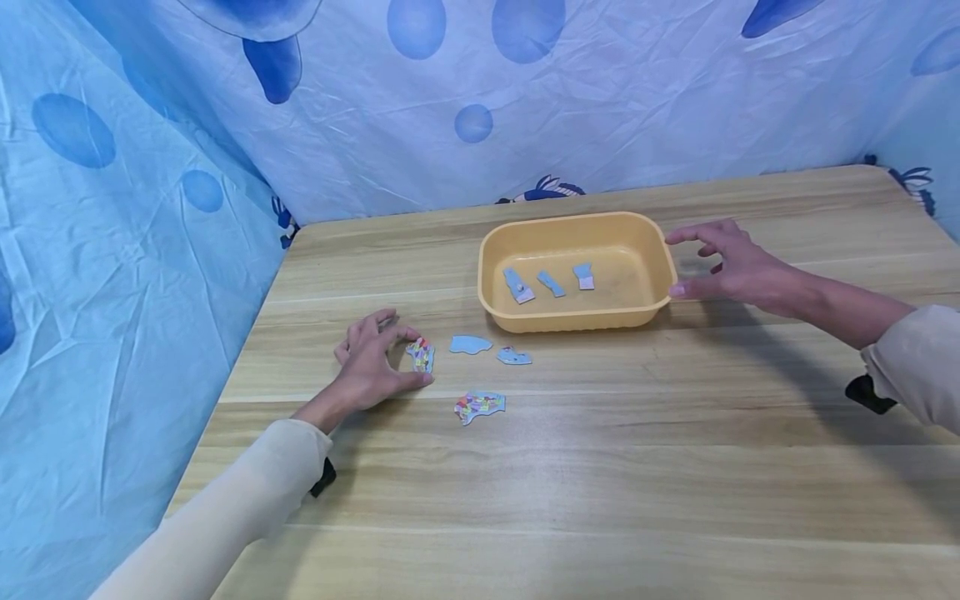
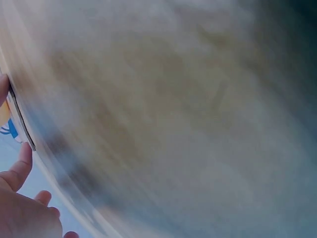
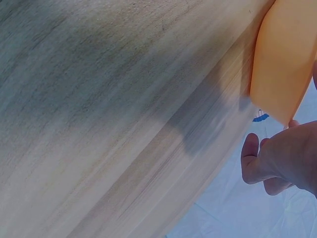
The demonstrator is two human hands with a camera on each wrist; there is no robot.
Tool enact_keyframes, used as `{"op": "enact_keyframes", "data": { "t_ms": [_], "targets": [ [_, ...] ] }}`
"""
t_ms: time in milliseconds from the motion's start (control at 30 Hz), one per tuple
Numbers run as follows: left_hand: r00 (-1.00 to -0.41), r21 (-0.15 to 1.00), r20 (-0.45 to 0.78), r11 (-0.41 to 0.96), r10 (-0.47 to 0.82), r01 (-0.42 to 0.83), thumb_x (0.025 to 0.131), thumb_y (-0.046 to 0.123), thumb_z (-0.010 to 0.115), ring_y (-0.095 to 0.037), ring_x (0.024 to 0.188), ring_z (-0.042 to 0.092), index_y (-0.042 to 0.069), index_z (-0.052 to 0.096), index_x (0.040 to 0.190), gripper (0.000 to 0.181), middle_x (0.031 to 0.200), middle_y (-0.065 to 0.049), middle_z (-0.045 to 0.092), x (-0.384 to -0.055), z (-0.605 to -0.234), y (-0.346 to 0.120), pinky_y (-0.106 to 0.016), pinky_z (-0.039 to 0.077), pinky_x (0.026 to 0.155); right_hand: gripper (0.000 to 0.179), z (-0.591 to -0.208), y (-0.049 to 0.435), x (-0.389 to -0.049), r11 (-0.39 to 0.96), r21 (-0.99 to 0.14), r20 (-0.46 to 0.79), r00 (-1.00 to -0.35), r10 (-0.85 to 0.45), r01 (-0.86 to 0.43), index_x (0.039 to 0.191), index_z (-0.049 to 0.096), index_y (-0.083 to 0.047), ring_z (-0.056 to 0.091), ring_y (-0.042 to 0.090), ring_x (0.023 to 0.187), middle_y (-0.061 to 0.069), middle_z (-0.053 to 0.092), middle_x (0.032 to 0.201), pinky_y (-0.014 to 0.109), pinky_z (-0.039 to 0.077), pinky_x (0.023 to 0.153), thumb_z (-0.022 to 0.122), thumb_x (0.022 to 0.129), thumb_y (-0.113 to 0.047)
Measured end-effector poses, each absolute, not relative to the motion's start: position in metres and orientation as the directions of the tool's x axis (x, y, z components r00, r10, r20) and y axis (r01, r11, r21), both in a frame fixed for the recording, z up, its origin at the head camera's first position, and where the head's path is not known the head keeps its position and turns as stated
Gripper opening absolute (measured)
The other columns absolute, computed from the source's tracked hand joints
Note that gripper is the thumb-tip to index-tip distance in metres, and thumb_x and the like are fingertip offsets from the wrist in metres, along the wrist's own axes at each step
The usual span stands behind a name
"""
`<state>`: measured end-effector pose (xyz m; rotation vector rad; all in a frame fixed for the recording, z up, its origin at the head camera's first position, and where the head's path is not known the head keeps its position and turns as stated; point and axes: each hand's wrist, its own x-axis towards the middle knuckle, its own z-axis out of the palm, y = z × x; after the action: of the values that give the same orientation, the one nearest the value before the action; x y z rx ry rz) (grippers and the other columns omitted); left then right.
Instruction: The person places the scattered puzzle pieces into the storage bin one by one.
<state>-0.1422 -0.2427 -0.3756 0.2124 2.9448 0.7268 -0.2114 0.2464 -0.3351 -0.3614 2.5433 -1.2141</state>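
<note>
My left hand (image 1: 366, 367) pinches a multicoloured puzzle piece (image 1: 422, 355) by its two ends, between thumb and index finger. In the left wrist view that piece (image 2: 21, 119) appears edge-on between the fingertips. To its right lie a plain blue piece (image 1: 470, 344), a blue piece with small markings (image 1: 514, 357) and, nearer, another colourful piece (image 1: 480, 406). My right hand (image 1: 738, 262) is at the right end of a yellow-orange plastic bin (image 1: 577, 321), thumb and index finger spread at its corners. Its fingertips meet the bin's wall (image 3: 282, 59) in the right wrist view.
Inside the bin lie three blue-and-lilac pieces, at left (image 1: 518, 286), middle (image 1: 551, 283) and right (image 1: 584, 276). Blue patterned cloth (image 1: 360, 142) hangs behind and left of the wooden table (image 1: 600, 467).
</note>
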Motion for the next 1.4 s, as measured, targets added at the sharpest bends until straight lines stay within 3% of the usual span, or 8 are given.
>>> {"op": "enact_keyframes", "data": {
  "t_ms": [367, 867, 1400],
  "targets": [
    [-0.983, 0.436, -0.035, 0.888, 0.181, 0.149, 0.068, 0.042, 0.085, -0.036, 0.137, 0.016, 0.014, 0.066, 0.109, 0.053, 0.154, -0.014, 0.026, -0.144, -0.371, -0.237, -0.06, 0.012, 0.099, 0.076, -0.337, 0.246, -0.214, 0.615, -0.783, -0.158, -0.924, -0.349, -0.098, 0.146, 0.034, -0.009, 0.021, 0.045, 0.129, 0.021, 0.012, 0.145, 0.058, 0.035, 0.094, 0.076, 0.084, -0.018],
    [-0.986, 0.52, -0.037, 0.846, 0.162, 0.119, 0.069, 0.043, 0.085, -0.036, 0.139, 0.012, 0.014, 0.065, 0.116, 0.059, 0.156, -0.008, 0.024, -0.151, -0.355, -0.231, -0.062, 0.01, 0.101, 0.076, -0.337, 0.246, -0.212, 0.606, -0.789, -0.153, -0.923, -0.353, -0.102, 0.146, 0.035, -0.01, 0.021, 0.044, 0.129, 0.021, 0.013, 0.144, 0.056, 0.034, 0.095, 0.077, 0.083, -0.017],
    [-0.977, 0.586, 0.051, 0.786, 0.209, 0.198, 0.071, 0.043, 0.084, -0.032, 0.14, 0.015, 0.017, 0.064, 0.117, 0.056, 0.155, 0.0, 0.026, -0.158, -0.333, -0.214, -0.064, 0.013, 0.104, 0.076, -0.337, 0.245, -0.213, 0.611, -0.786, -0.149, -0.927, -0.344, -0.101, 0.145, 0.036, -0.01, 0.022, 0.044, 0.129, 0.021, 0.015, 0.142, 0.056, 0.034, 0.096, 0.077, 0.082, -0.017]
  ]
}}
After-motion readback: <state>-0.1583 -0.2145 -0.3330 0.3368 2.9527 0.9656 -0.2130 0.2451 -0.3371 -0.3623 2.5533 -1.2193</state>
